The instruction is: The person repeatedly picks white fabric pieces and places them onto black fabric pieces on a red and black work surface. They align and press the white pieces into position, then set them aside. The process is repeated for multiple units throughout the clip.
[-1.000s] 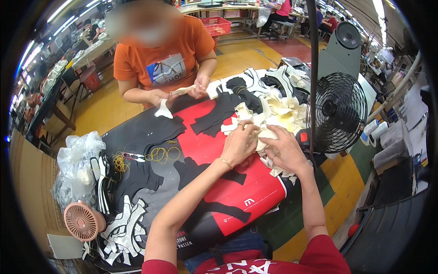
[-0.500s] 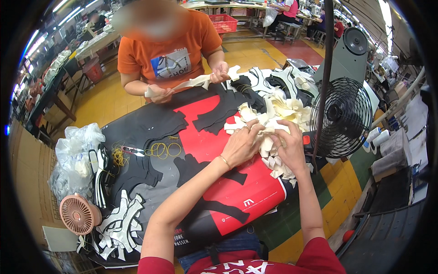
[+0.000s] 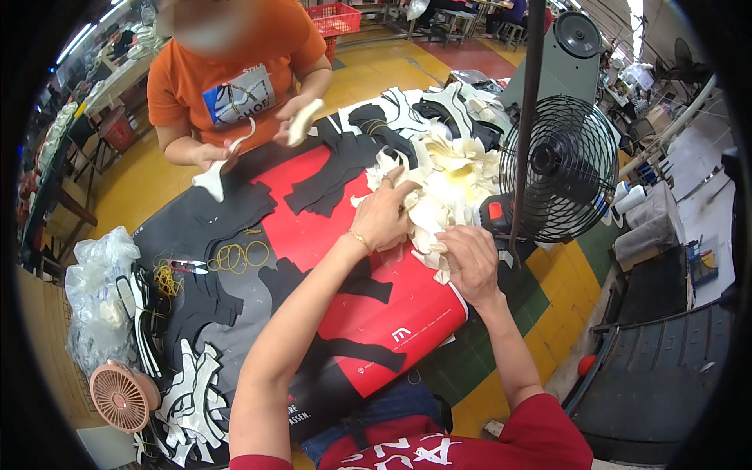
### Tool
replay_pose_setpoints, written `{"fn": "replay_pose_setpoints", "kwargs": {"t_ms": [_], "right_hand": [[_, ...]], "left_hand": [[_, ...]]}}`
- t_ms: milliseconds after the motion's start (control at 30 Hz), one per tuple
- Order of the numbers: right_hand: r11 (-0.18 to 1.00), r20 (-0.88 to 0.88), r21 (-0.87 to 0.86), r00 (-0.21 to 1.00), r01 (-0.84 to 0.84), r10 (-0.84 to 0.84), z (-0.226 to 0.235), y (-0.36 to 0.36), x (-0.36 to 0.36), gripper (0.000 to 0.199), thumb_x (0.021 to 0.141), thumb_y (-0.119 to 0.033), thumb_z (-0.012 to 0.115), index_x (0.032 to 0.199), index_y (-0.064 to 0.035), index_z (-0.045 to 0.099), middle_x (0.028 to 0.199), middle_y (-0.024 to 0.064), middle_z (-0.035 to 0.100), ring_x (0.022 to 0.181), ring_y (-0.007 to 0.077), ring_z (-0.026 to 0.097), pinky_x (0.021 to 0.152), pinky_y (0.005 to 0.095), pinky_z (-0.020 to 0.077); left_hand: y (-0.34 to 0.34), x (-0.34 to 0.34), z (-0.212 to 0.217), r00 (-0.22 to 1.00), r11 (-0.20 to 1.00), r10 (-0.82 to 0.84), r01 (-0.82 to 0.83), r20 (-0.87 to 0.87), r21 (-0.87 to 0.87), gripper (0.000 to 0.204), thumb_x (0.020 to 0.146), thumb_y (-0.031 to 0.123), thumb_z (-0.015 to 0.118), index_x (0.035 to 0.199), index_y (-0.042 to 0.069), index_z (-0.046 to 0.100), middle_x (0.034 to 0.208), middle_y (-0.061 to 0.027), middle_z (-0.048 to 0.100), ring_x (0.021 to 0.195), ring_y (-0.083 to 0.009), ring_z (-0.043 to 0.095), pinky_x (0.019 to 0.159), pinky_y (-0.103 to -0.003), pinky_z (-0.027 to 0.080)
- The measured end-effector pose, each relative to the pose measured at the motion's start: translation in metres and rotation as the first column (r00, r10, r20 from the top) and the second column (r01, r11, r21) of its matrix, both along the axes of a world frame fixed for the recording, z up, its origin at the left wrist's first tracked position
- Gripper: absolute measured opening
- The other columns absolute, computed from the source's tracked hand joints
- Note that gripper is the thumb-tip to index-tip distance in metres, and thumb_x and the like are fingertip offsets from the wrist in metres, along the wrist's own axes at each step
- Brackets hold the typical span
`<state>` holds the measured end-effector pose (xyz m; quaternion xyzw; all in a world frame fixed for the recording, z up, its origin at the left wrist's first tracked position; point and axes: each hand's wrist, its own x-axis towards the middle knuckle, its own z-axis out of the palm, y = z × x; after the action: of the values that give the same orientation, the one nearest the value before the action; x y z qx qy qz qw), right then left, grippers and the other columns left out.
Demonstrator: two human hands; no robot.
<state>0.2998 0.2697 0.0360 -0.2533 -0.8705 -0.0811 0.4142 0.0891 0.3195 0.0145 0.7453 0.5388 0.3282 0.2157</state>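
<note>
A heap of cream cut fabric pieces (image 3: 450,168) lies at the right side of the table. My left hand (image 3: 382,215) is on the heap's left edge, its fingers bent over some pieces. At the heap's near end, my right hand (image 3: 471,262) has its fingers curled against the edges of a few pieces. Both palms and some fingertips are hidden. Across the table, a person in an orange shirt (image 3: 235,98) holds one pale piece (image 3: 211,182) in one hand and another pale piece (image 3: 305,123) in the other.
A black fan (image 3: 558,168) stands close right of my right hand, behind a dark upright pole (image 3: 533,102). Black cut pieces (image 3: 333,176), yellow rubber bands (image 3: 235,257) and thread snips (image 3: 188,266) lie on the table. Plastic bags (image 3: 102,290) and a small pink fan (image 3: 121,395) are leftward.
The view has swung right. My hands have moved apart, and the cream pieces at the heap's near end are drawn closer together. The other person's hands, earlier joined by one long strip, now hold separate pieces.
</note>
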Motion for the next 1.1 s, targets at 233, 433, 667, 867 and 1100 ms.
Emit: {"fn": "replay_pose_setpoints", "kwargs": {"t_ms": [233, 433, 667, 867, 1100], "right_hand": [[0.991, -0.413, 0.067, 0.901, -0.118, 0.135, 0.008, -0.045, 0.004, 0.010, 0.091, -0.004, 0.066, 0.100, -0.0034, 0.064, 0.095, 0.0103, 0.069, 0.088, 0.0260, 0.070, 0.078, 0.0412, 0.0552], [0.894, -0.507, -0.421, 0.777, 0.153, -0.372, 0.050, -0.086, 0.020, 0.017, 0.103, -0.014, 0.057, 0.100, 0.0017, 0.061, 0.086, 0.0100, 0.066, 0.074, 0.0185, 0.067, 0.068, 0.0269, 0.0517], [0.768, -0.635, -0.639, 0.588, -0.036, -0.500, 0.065, -0.084, 0.037, 0.020, 0.105, -0.015, 0.056, 0.109, 0.0040, 0.059, 0.092, 0.0092, 0.064, 0.077, 0.0149, 0.065, 0.059, 0.0285, 0.0575], [0.840, -0.746, -0.542, 0.453, 0.012, -0.488, 0.071, -0.098, 0.063, 0.024, 0.108, -0.018, 0.052, 0.121, 0.0004, 0.058, 0.099, 0.0082, 0.067, 0.084, 0.0122, 0.063, 0.067, 0.0250, 0.0524], [0.791, -0.860, -0.486, 0.362, -0.371, -0.359, 0.058, -0.096, 0.019, 0.029, 0.106, -0.014, 0.053, 0.131, 0.0002, 0.052, 0.104, 0.0108, 0.064, 0.082, 0.0140, 0.060, 0.069, 0.0271, 0.0489]], "left_hand": [[0.022, -0.002, -0.018, 0.998, 1.000, -0.025, 0.026, -0.059, 0.015, 0.054, 0.077, 0.005, 0.064, 0.130, 0.012, 0.059, 0.154, -0.0264, 0.036, 0.111, -0.0439, 0.063, 0.093, -0.048, 0.053], [0.026, -0.004, -0.016, 1.000, 1.000, 0.007, -0.008, 0.013, 0.019, 0.059, 0.078, 0.029, 0.074, 0.133, 0.014, 0.059, 0.154, -0.0264, 0.038, 0.118, -0.0442, 0.060, 0.096, -0.050, 0.052], [-0.009, -0.024, 0.042, 0.972, 0.988, -0.090, 0.115, -0.216, 0.105, 0.053, 0.074, 0.021, 0.071, 0.127, 0.022, 0.071, 0.150, -0.0248, 0.046, 0.131, -0.0355, 0.054, 0.118, -0.061, 0.025], [-0.091, -0.042, 0.039, 0.990, 0.987, 0.007, 0.016, -0.142, 0.158, 0.045, 0.095, 0.028, 0.062, 0.136, 0.010, 0.060, 0.154, -0.0258, 0.039, 0.135, -0.0360, 0.048, 0.117, -0.059, 0.027], [-0.220, -0.078, -0.011, 0.930, 0.986, 0.074, -0.122, -0.361, -0.111, 0.070, 0.099, 0.049, 0.055, 0.151, 0.004, 0.041, 0.162, -0.0240, 0.026, 0.152, -0.0363, 0.024, 0.121, -0.055, 0.021]]}}
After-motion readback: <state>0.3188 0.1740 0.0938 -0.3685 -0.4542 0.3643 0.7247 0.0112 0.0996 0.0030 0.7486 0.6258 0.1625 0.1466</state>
